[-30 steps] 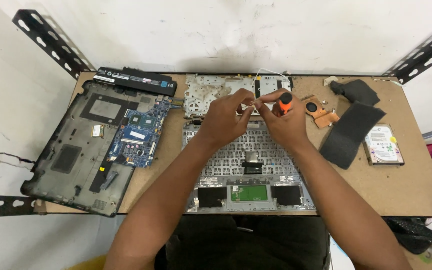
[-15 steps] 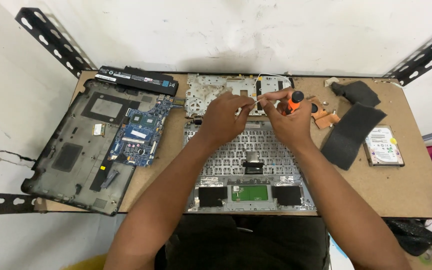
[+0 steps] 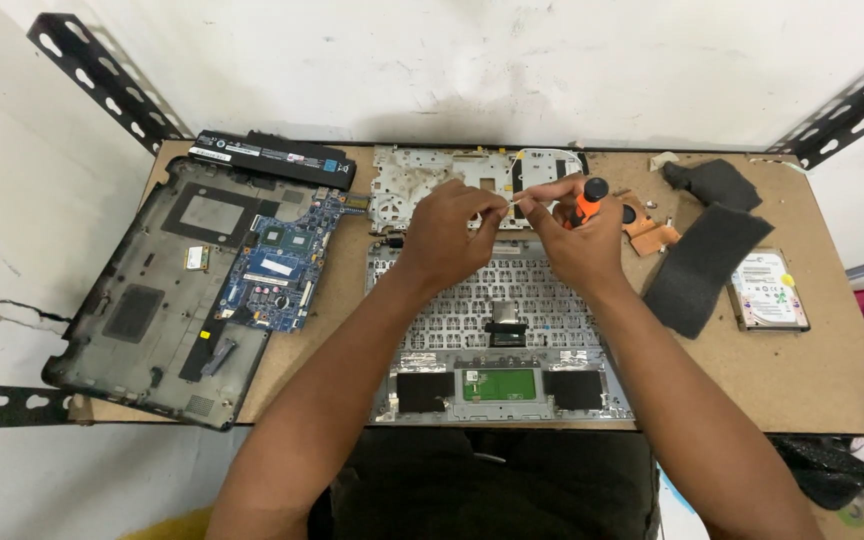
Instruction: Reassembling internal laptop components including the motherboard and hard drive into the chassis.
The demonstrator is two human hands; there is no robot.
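Note:
My right hand grips a small screwdriver with an orange and black handle, held above the back edge of an upturned laptop palmrest and keyboard frame. My left hand is beside it, and the fingertips of both hands pinch a tiny pale part between them; what that part is I cannot tell. Just behind the hands lies a bare silver metal plate.
A dark laptop bottom case with a blue motherboard lies at the left, a black battery behind it. A copper heatsink, black pads and a hard drive lie at the right.
The view has shifted slightly. Both hands stay together at the back of the keyboard frame, and the screwdriver handle has tipped a little to the right.

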